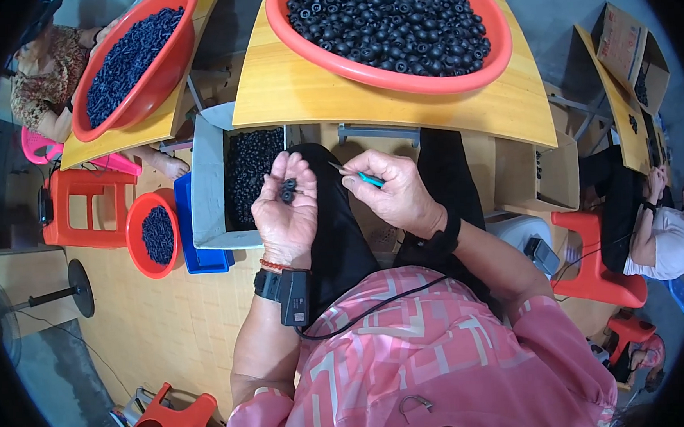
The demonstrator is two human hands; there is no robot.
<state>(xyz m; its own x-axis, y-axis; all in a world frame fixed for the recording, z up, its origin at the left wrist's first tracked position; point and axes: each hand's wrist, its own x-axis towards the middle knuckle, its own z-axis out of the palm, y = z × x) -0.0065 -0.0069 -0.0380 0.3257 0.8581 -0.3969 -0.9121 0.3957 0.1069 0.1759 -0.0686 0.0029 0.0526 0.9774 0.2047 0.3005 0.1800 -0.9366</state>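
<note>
My left hand [288,205] is turned palm up, its fingers slightly curled, cradling a few small black ring-like parts [288,189]. Close by on the right, my right hand [394,191] pinches a small teal-handled tool [370,179] with a thin dark tip. That tip points toward my left fingers and is apart from the parts. Below and behind my left hand stands a cardboard box [212,167] with many similar black parts [247,168] in it.
A red basin [396,81] heaped with black round parts stands on the yellow table [304,110] ahead. Left are another red basin [179,51], a small red tub [134,250] and a blue tray [206,259]. Other people sit at left and right; red stools [89,182] stand around.
</note>
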